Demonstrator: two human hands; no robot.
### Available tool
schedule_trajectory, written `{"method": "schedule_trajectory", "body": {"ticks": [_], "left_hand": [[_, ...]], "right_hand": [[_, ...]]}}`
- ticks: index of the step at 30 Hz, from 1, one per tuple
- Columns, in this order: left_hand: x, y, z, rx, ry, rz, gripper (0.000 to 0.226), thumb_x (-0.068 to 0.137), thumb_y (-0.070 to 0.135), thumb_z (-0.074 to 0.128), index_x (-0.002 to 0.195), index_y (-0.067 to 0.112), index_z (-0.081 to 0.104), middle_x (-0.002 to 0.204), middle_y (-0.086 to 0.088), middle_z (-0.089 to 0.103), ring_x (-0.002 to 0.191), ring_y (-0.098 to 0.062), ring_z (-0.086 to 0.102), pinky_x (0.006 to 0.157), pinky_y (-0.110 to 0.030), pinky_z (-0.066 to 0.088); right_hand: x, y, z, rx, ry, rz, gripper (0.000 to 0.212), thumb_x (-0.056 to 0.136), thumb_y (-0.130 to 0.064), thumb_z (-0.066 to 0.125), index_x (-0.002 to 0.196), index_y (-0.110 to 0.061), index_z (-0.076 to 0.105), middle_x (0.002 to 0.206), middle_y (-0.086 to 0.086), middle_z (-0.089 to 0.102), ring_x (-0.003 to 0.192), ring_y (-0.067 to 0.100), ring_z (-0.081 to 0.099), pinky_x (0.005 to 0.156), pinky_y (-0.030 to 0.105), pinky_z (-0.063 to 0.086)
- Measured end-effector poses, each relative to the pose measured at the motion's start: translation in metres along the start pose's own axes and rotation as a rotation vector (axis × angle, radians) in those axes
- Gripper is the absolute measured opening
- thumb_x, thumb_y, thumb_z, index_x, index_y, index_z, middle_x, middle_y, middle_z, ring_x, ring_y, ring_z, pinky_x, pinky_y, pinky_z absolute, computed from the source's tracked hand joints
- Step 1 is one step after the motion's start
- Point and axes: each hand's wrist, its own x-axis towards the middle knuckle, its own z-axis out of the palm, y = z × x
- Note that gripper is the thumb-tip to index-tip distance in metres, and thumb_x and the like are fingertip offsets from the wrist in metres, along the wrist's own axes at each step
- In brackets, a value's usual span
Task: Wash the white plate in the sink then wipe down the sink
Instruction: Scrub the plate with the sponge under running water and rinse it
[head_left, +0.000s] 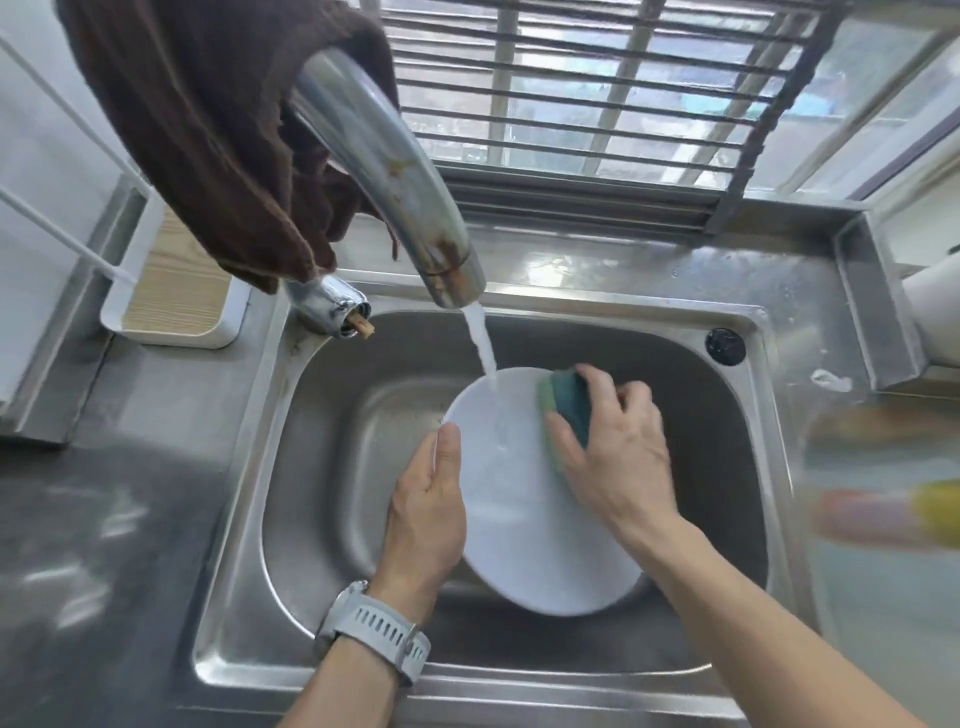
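Left hand grips the left rim of the plate, thumb on the upper face, fingers hidden behind it. Grey watch on that wrist. Right hand clutches a green sponge, fingers curled over its top, and presses it against the plate's upper right edge. Plate is white, held tilted inside the sink, above the basin floor, lower edge towards the person.

Water runs from the tap and lands on the plate's upper part, streaming down its middle. Tap spout is chrome with rusty stains near the mouth. A brown cloth hangs draped over the tap at top left. A stub handle sits at the tap base, just left of the stream.

Sink is stainless steel, with a dark round overflow at its back right corner. A white tray with a wood-look insert stands on the counter, left of the tap. Barred window behind the sink. Blurred yellow and pink things at the right edge, cannot tell what they are.
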Motion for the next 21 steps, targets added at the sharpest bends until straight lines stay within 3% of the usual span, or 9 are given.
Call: {"method": "schedule_trajectory", "body": {"ticks": [3,5,8,10,12,15,18,21], "left_hand": [[-0.001,-0.001,0.005,-0.039,-0.025,-0.053,0.078,0.083,0.090,0.025,0.134,0.043,0.062,0.133,0.022,0.066,0.130,-0.001,0.057,0.117,-0.036,0.041],[-0.002,0.001,0.006,-0.092,-0.008,-0.107,0.080,0.078,0.096,0.024,0.125,0.048,0.067,0.129,0.020,0.069,0.128,-0.005,0.059,0.116,-0.035,0.041],[0.000,0.003,0.000,-0.332,0.006,-0.260,0.095,0.067,0.102,0.029,0.110,0.033,0.078,0.112,0.000,0.079,0.112,-0.020,0.072,0.109,-0.044,0.049],[0.001,0.007,-0.008,-0.342,-0.006,-0.295,0.103,0.069,0.101,0.027,0.110,0.021,0.078,0.106,-0.005,0.080,0.104,-0.023,0.076,0.100,-0.044,0.055],[0.001,0.011,-0.014,-0.275,-0.004,-0.220,0.077,0.085,0.087,0.036,0.116,0.027,0.074,0.108,0.002,0.080,0.104,-0.019,0.075,0.097,-0.045,0.057],[0.005,0.013,-0.020,-0.077,0.043,-0.079,0.014,0.098,0.048,0.061,0.105,0.039,0.070,0.106,0.011,0.077,0.102,-0.015,0.073,0.094,-0.049,0.059],[0.006,0.016,-0.026,0.003,-0.036,-0.013,0.013,0.097,0.032,0.067,0.106,0.040,0.067,0.104,0.017,0.076,0.099,-0.008,0.072,0.087,-0.037,0.061],[0.005,0.018,-0.033,-0.009,-0.131,-0.001,0.022,0.096,0.028,0.069,0.114,0.039,0.066,0.106,0.019,0.076,0.097,-0.004,0.073,0.080,-0.024,0.061]], "right_hand": [[0.008,-0.046,0.014,0.144,-0.055,-0.098,0.055,0.094,-0.050,0.056,0.145,-0.034,0.041,0.119,0.005,0.044,0.110,0.027,0.048,0.093,0.041,0.050],[-0.009,-0.068,0.019,0.164,-0.098,-0.210,0.053,0.093,-0.052,0.056,0.143,-0.037,0.043,0.113,0.002,0.044,0.107,0.023,0.048,0.091,0.039,0.051],[-0.044,-0.069,0.012,0.133,-0.151,-0.326,0.049,0.092,-0.055,0.053,0.139,-0.041,0.045,0.108,-0.001,0.045,0.103,0.021,0.049,0.090,0.036,0.050],[-0.062,-0.054,0.001,0.118,-0.212,-0.360,0.049,0.090,-0.058,0.050,0.137,-0.046,0.043,0.108,-0.006,0.045,0.103,0.016,0.049,0.089,0.030,0.049],[-0.072,-0.029,-0.011,0.086,-0.294,-0.327,0.051,0.088,-0.060,0.052,0.136,-0.049,0.042,0.109,-0.012,0.044,0.105,0.009,0.048,0.090,0.023,0.046],[-0.063,0.012,-0.029,0.058,-0.254,-0.150,0.049,0.082,-0.055,0.067,0.128,-0.048,0.052,0.108,-0.012,0.046,0.100,0.008,0.055,0.091,0.026,0.048],[-0.036,0.034,-0.045,0.308,-0.199,0.126,0.039,0.077,-0.042,0.079,0.112,-0.044,0.064,0.113,-0.006,0.052,0.093,0.005,0.058,0.090,0.029,0.049],[-0.009,0.037,-0.060,0.870,-0.324,0.326,0.035,0.072,-0.025,0.077,0.107,-0.027,0.069,0.102,0.002,0.072,0.077,0.012,0.066,0.065,0.024,0.053]]}}
